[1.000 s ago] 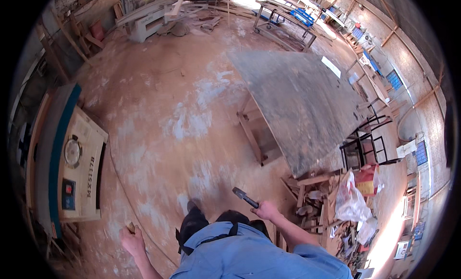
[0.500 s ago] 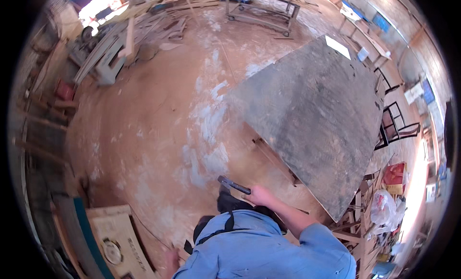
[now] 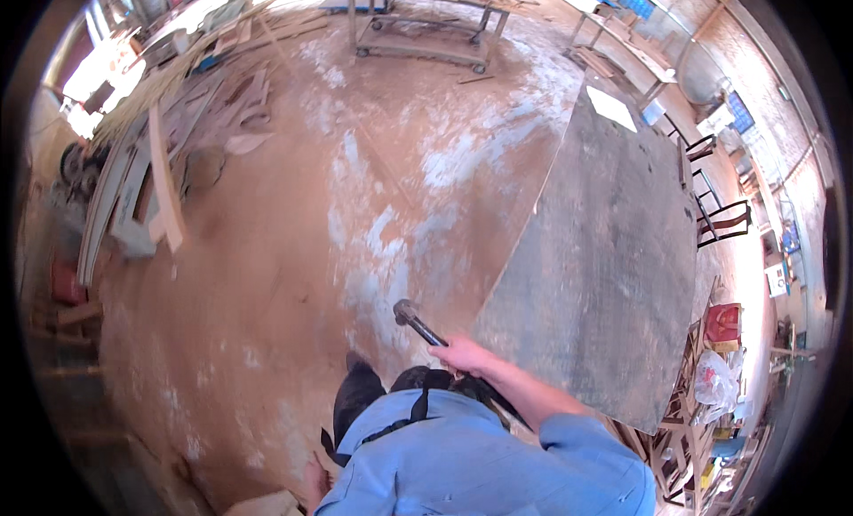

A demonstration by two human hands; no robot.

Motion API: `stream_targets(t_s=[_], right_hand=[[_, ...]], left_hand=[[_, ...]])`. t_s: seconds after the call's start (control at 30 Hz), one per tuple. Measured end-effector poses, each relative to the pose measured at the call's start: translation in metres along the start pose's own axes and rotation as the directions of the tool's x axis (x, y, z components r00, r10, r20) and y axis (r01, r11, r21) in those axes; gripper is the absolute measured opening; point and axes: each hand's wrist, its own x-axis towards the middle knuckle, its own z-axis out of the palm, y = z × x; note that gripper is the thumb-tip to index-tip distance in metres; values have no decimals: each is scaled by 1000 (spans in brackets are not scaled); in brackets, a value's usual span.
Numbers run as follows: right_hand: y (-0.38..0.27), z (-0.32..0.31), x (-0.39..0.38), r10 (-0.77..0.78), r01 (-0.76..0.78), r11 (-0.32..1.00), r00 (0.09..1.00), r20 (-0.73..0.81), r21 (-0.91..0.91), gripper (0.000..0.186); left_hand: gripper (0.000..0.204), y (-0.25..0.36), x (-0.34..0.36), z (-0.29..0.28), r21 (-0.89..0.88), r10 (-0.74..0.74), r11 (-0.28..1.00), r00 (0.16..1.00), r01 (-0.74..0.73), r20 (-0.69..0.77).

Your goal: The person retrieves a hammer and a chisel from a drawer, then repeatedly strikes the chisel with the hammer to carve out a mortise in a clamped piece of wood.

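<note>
My right hand [image 3: 458,356] is closed round the dark handle of a hammer [image 3: 409,313], its head pointing forward above the dusty floor, left of a large dark board [image 3: 604,258] on a stand. My left hand [image 3: 315,476] hangs low beside my blue shirt [image 3: 489,454] at the lower edge, mostly hidden; I cannot make out its fingers or whether they hold anything. My dark-clad leg and shoe [image 3: 355,378] show below me.
A wheeled cart [image 3: 425,50] stands ahead. Timber piles [image 3: 164,178] line the left. Along the right are black chairs [image 3: 715,218], a long worktable [image 3: 622,50] and a scrap-wood heap [image 3: 684,445] with plastic bags [image 3: 715,378].
I have moved forward alongside the board, and the view has swung round. The cream machine at left has mostly left the view. My left hand, earlier visible holding something small, is now mostly hidden.
</note>
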Motion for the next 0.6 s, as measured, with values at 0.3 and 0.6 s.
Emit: stream_targets(t_s=[0.3, 0.6], right_hand=[[-103, -82, 91, 173, -67, 808, 977, -127, 585, 37], [-187, -209, 205, 266, -7, 601, 945, -192, 799, 35]], left_hand=[[30, 471, 89, -15, 303, 539, 772, 828, -560, 155], [23, 732, 121, 30, 520, 371, 718, 886, -463, 277]])
